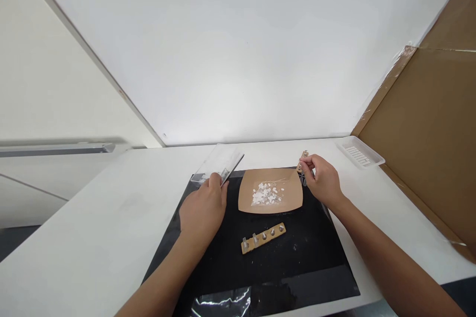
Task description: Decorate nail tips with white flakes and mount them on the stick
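My left hand is closed on the near edge of a clear plastic container, tilted at the mat's far left; some small pale pieces show inside it. My right hand has thumb and forefinger pinched together at a small brown strip with metal studs, by the far right corner of the brown tray. Whatever the fingertips pinch is too small to make out. White chips lie heaped in the tray. Nearer me, a second brown strip carries a row of studs, some with clear tips on them.
A black mat lies under the tray, its front edge taped. Toward the back right stands a shallow translucent tray with rows of white pieces. A cardboard panel borders the right side, and a white wall the back.
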### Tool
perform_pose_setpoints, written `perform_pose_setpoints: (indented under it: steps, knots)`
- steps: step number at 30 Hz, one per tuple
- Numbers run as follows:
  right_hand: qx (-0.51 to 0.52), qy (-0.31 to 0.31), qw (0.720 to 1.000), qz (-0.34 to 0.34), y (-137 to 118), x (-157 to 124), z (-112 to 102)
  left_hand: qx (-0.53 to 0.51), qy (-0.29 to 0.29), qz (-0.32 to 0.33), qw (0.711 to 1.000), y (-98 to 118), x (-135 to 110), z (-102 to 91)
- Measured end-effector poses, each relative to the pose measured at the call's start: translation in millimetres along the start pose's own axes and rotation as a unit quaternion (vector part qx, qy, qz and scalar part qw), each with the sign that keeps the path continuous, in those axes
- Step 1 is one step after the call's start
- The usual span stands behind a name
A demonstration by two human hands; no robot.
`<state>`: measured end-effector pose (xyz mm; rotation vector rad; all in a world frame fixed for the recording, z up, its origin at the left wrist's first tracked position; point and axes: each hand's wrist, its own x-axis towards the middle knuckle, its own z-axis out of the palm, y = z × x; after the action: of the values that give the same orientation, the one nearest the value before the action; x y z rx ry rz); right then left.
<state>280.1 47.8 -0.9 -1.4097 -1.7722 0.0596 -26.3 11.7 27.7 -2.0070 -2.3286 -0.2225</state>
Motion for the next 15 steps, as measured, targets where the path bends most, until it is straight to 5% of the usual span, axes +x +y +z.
perform_pose_setpoints:
  steps: [4, 7, 15]
  knots:
    - [0.014, -0.003, 1.000, -0.004, -3, -2, 0, -0.172, 0.057, 0.024, 0.983, 6, -2, 11.6]
    - [0.033, -0.019, 0.999, -0.015, -13, -7, 2, -0.335, 0.095, 0.067, 0.935, 10, -5, 23.1]
    - [0.055, -0.066, 0.993, -0.075, -64, -36, 14, -0.469, -0.038, 0.126, 0.874, 21, -23, 29.1]
